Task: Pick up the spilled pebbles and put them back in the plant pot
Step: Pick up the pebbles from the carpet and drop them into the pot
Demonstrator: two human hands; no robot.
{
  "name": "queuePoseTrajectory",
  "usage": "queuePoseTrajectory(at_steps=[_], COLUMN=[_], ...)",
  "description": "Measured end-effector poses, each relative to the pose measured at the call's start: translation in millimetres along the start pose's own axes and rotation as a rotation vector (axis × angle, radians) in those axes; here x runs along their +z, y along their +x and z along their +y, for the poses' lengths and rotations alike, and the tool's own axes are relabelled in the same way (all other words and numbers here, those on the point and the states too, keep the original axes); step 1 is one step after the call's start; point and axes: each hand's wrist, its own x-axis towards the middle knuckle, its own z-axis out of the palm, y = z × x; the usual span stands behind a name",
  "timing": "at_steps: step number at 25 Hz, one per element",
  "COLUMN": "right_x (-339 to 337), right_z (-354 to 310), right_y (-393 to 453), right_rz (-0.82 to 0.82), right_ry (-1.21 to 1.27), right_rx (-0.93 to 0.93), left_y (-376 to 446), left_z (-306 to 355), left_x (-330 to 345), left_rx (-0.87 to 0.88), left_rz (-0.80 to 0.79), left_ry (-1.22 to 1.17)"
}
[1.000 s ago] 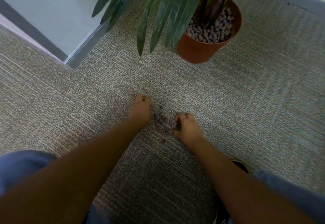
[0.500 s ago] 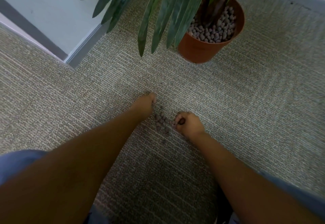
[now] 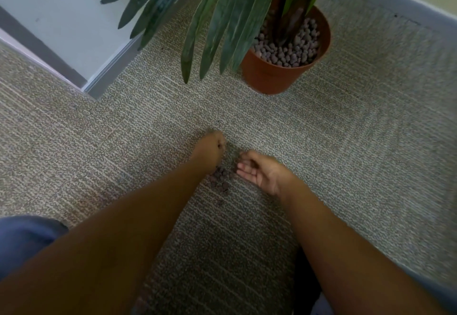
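Your left hand (image 3: 210, 151) rests knuckles-up on the carpet (image 3: 346, 154), its grip curled together; something dark shows at the fingertips, but you cannot tell whether a pebble is actually pinched there. Your right hand (image 3: 259, 170) lies just beside it, turned palm-up with the grip apart and the fingers loosely cupped, and nothing sits in the palm that can be made out. Held that way it looks meant as a scoop or a catching tray, so that what the left hand gathers can be swept or dropped into it rather than carried piece by piece. The spilled pebbles (image 3: 220, 178) lie in a small dark cluster between the two hands, touching the heel side of the left grip and just short of the right fingertips, with one or two strays a little nearer to you. The pot (image 3: 272, 79) stands well beyond both grips, off to the right, already filled with pebbles round the plant's stem (image 3: 291, 23). Long leaves (image 3: 222, 30) hang out over the carpet between the hands and the pot, so the rim is best approached from its open right side.
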Motion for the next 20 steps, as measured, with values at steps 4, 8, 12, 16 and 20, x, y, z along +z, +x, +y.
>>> queuePoseTrajectory(at_steps=[4,8,12,16,20], right_x=[8,20,32,26,12], right_z=[-44,-108,-174,-188,-156], right_y=[-18,-33,-47,-48,-32], right_rz=[-0.154,-0.133,-0.271,-0.415,-0.22], right_ry=[0.29,0.392,0.318,0.279,0.198], right_rx=[-0.073,-0.284,-0.438,-0.447,-0.522], left_y=[2,20,40,52,42], left_z=[42,106,162,173,140], left_x=[-22,-57,-86,-94,-82], left_rx=[-0.22,-0.247,-0.216,-0.158,-0.024], left_rz=[0.049,-0.008,-0.127,-0.189,-0.04], left_ry=[-0.902,-1.342,-1.345,-1.253,-0.806])
